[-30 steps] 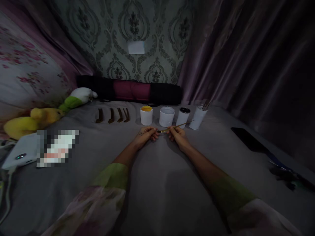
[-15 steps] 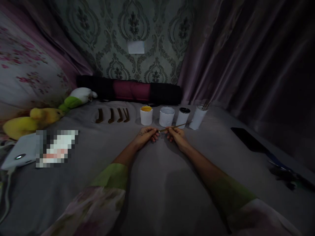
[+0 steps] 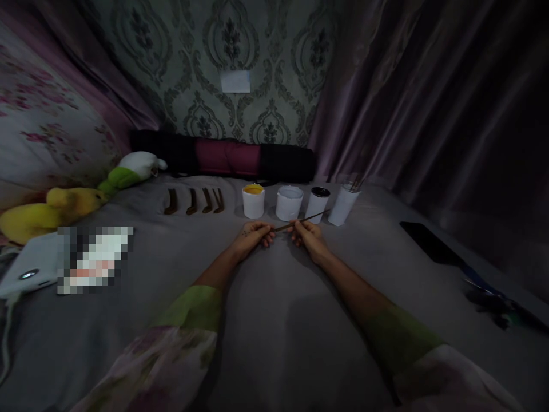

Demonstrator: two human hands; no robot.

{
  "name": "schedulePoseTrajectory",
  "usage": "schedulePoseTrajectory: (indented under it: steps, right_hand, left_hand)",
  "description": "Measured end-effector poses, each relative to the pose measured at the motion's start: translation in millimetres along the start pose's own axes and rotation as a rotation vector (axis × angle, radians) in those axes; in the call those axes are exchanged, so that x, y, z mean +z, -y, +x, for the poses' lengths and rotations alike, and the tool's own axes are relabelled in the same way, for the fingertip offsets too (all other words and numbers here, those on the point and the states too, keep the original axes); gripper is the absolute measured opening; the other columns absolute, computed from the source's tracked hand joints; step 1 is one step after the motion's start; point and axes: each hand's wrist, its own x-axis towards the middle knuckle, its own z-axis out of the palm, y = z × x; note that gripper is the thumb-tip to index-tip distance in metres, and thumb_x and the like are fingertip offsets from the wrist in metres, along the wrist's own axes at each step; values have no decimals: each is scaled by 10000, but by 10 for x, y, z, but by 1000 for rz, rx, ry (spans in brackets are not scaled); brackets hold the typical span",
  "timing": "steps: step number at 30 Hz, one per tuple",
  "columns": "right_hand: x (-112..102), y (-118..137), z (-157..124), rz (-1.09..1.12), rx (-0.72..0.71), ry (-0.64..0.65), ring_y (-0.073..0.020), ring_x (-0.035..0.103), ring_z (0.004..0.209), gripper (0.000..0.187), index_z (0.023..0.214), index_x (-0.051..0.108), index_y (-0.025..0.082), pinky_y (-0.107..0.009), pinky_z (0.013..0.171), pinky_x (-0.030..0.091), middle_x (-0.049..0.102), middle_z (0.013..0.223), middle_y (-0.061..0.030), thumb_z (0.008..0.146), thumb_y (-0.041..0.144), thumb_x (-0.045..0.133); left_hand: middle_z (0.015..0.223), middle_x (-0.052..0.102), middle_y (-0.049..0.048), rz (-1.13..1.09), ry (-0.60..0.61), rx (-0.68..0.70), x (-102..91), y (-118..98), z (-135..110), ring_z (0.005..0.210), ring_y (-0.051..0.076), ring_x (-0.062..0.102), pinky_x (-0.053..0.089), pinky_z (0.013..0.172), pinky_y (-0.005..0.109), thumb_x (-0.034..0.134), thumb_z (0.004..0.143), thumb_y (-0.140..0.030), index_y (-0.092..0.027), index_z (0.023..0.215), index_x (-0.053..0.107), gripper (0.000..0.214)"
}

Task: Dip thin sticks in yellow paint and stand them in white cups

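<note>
A thin brown stick (image 3: 283, 228) slants between my hands above the grey sheet. My left hand (image 3: 253, 237) pinches its left end between thumb and fingers. Further along, my right hand (image 3: 306, 237) is closed around the stick, and its thin far end points right past the hand. Just behind my hands stand a white cup with yellow inside (image 3: 254, 205), a white cup with pale contents (image 3: 289, 206) and a white cup with a dark top (image 3: 317, 207). To their right, a taller white holder (image 3: 343, 207) has several thin sticks in it.
Several brown L-shaped pieces (image 3: 193, 203) lie in a row at the left. Plush toys (image 3: 72, 203), a white device with a cable (image 3: 34, 266) and a blurred-out item (image 3: 98, 257) are further left. A dark flat object (image 3: 431, 243) lies right. A black-and-maroon roll (image 3: 227, 157) lines the back.
My view has shifted very slightly. Both hands keep their hold on the stick, which has turned a little, and the shiny glint at its left end no longer shows.
</note>
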Motion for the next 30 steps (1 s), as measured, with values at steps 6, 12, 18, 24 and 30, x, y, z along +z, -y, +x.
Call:
schedulePoseTrajectory:
  steps: [6, 12, 18, 24, 30]
  right_hand:
    - [-24, -22, 25, 0, 4, -36, -66, 475, 456, 418, 872, 585, 153, -180, 362, 335, 625, 712, -26, 663, 515, 585]
    - [-46, 19, 12, 20, 5, -85, -60, 467, 454, 417, 850, 585, 150, -172, 363, 330, 613, 683, -16, 654, 519, 590]
    - [-84, 16, 21, 34, -4, -145, -63, 462, 447, 410, 829, 578, 160, -176, 357, 316, 596, 657, -4, 654, 531, 580]
    - [-133, 26, 25, 67, -25, -187, -66, 463, 451, 398, 811, 572, 165, -176, 358, 324, 571, 636, 7, 681, 540, 547]
    - [-156, 68, 15, 66, -23, -244, -65, 455, 447, 406, 809, 572, 168, -174, 349, 310, 571, 638, 4, 710, 554, 496]
  left_hand:
    - [689, 614, 52, -8, -6, 5, -8, 11, 12, 504, 81, 547, 420, 431, 194, 549, 752, -200, -78, 854, 584, 163]
    - [694, 618, 54, -7, -40, 13, -12, 25, 31, 510, 85, 551, 421, 431, 196, 559, 749, -214, -85, 834, 591, 157]
    - [688, 615, 56, -15, -62, 19, -10, 13, 24, 508, 78, 541, 415, 433, 193, 552, 753, -206, -81, 834, 584, 153]
    - [669, 610, 48, -25, -91, 14, -15, 32, 40, 506, 84, 546, 413, 435, 200, 558, 749, -210, -83, 818, 584, 147]
    - [668, 607, 48, -29, -106, 3, -26, 44, 46, 508, 80, 547, 423, 449, 198, 548, 757, -204, -80, 829, 580, 147]
